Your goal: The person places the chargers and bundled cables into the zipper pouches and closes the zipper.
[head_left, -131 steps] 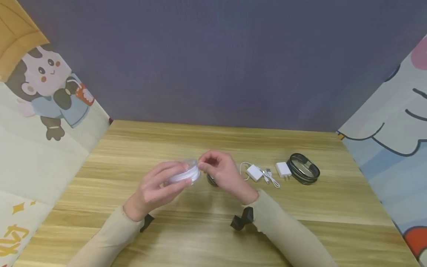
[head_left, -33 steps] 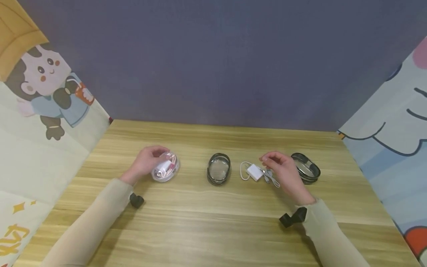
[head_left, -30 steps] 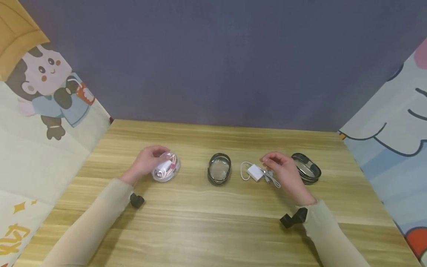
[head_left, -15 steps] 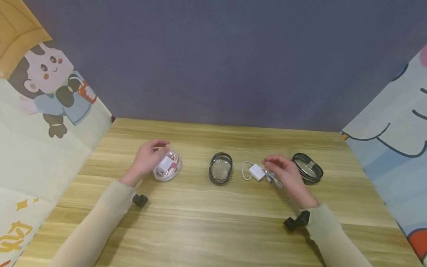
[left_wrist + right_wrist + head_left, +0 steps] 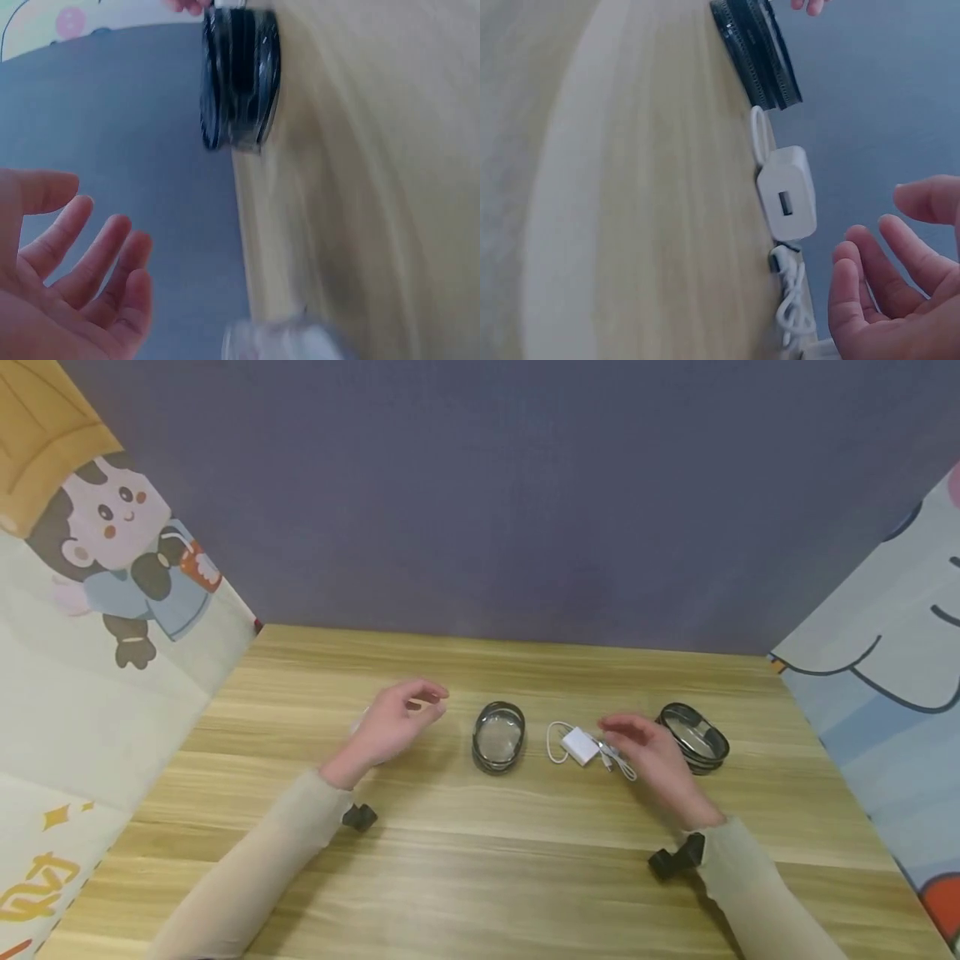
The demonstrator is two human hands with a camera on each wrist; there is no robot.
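Observation:
My left hand (image 5: 397, 718) hovers over the table with loosely bent fingers and holds nothing. Behind it, a clear round case (image 5: 360, 720) of white contents is mostly hidden; the left wrist view catches its blurred top (image 5: 285, 343). Just right of that hand stands a black oval coil of cable (image 5: 498, 737) with a clear middle. My right hand (image 5: 651, 752), fingers slightly bent and holding nothing, hangs above the end of a white cable (image 5: 621, 765). Beside this cable lies a white charger (image 5: 580, 746), its USB port showing in the right wrist view.
A second black coil (image 5: 693, 737) stands to the right, just past my right hand. The wooden table (image 5: 480, 877) runs back to a dark wall (image 5: 495, 502). Cartoon-printed panels (image 5: 82, 710) border both sides. A black wrist camera (image 5: 677, 857) sits on each sleeve.
Earlier both hands were at the clear case, the left gripping it. It now sits on the table at left; my left hand has let go and moved right. The right hand has moved right.

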